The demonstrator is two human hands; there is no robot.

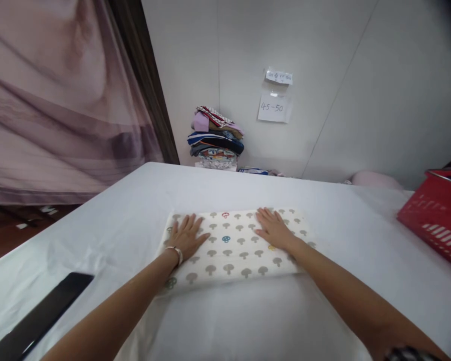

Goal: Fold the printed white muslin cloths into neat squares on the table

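A folded white cloth with a mushroom print (231, 245) lies flat on the white-covered table (248, 190) in front of me. My left hand (187, 235) rests palm down on the cloth's left part, fingers stretched out; a bracelet sits on that wrist. My right hand (272, 228) lies flat on the cloth's upper right part, fingers spread. Neither hand holds anything.
A red plastic basket (438, 215) stands at the table's right edge. A stack of folded clothes (215, 138) sits against the far wall, under paper notes (274, 105). A dark flat object (41, 316) lies at the near left. A purple curtain (60, 100) hangs left.
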